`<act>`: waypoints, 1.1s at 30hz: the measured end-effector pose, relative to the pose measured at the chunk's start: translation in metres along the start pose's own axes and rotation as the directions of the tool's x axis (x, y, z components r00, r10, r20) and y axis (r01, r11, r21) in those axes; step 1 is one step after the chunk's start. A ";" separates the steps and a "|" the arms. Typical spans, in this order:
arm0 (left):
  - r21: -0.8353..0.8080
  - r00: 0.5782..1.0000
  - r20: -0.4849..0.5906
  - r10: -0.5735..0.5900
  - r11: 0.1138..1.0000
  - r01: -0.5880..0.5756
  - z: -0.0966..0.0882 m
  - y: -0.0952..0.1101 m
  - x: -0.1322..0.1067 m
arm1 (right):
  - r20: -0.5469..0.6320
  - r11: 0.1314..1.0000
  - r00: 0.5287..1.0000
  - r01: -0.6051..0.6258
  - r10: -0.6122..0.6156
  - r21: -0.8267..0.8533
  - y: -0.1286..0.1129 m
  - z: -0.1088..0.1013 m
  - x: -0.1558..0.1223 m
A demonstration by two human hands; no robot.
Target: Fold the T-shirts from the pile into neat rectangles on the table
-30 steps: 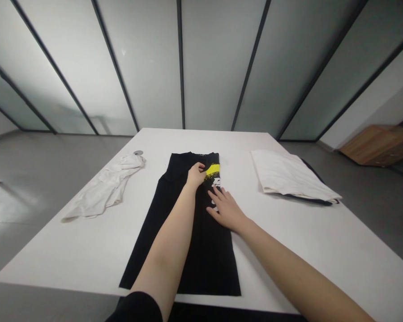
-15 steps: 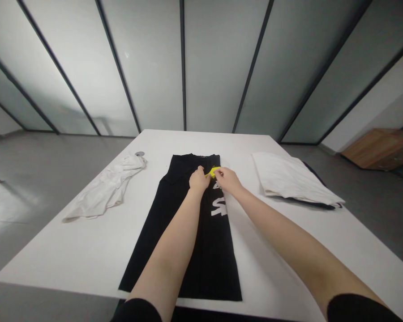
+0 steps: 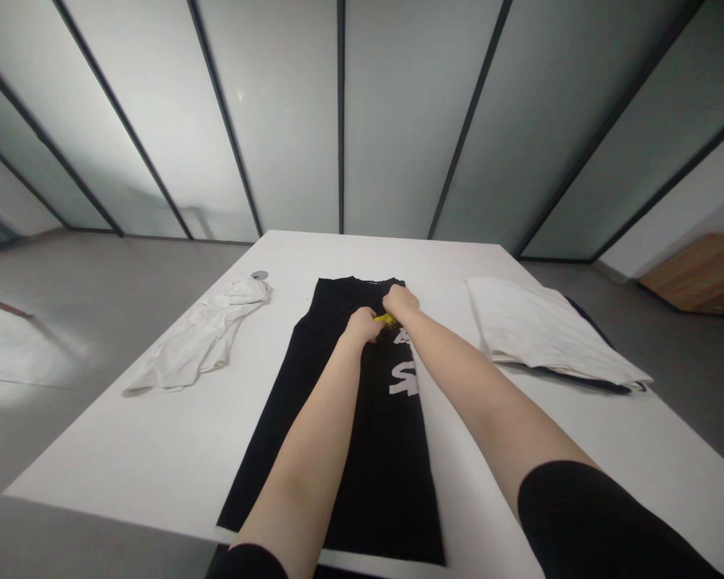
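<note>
Black T-shirt (image 3: 386, 482) lies under the left grip (image 3: 362, 326) and right grip (image 3: 401, 302) — both pinching its cloth

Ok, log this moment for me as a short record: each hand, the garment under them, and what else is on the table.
left hand: on the black garment, beside the yellow print
right hand: on the black garment, just past the yellow print
black garment: lying flat and long on the table, with white lettering
yellow print: between the hands, partly hidden
rest: crumpled white cloth to the left; folded white garment to the right, over dark fabric
</note>
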State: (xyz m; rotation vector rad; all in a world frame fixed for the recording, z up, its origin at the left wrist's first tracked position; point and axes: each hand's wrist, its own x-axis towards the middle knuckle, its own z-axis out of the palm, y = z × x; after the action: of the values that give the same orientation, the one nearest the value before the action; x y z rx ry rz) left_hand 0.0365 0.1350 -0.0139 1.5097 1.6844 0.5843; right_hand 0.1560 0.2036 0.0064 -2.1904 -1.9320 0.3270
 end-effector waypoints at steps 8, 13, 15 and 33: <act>0.014 0.997 -0.029 -0.070 0.997 0.070 -0.001 -0.003 0.004 | -0.061 0.982 0.981 0.186 -0.184 0.019 0.005 0.019 -0.003; 0.068 0.997 -0.035 -0.073 0.995 0.075 -0.006 0.001 0.000 | -0.169 0.965 0.953 0.259 -0.251 0.026 0.006 0.023 -0.012; 0.081 0.996 -0.034 -0.081 0.993 0.083 -0.008 0.004 -0.003 | -0.176 0.951 0.936 0.310 -0.304 0.002 0.008 0.026 -0.015; 0.518 0.965 0.001 0.262 0.825 -0.224 -0.046 0.046 -0.047 | -0.088 0.845 0.841 0.529 -0.534 -0.075 0.030 0.036 -0.100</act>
State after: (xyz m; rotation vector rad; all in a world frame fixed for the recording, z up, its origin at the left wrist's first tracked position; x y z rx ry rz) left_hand 0.0275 0.1057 0.0597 2.1349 1.8049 0.3243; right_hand 0.1615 0.1005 -0.0339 -1.5506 -2.3920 0.0666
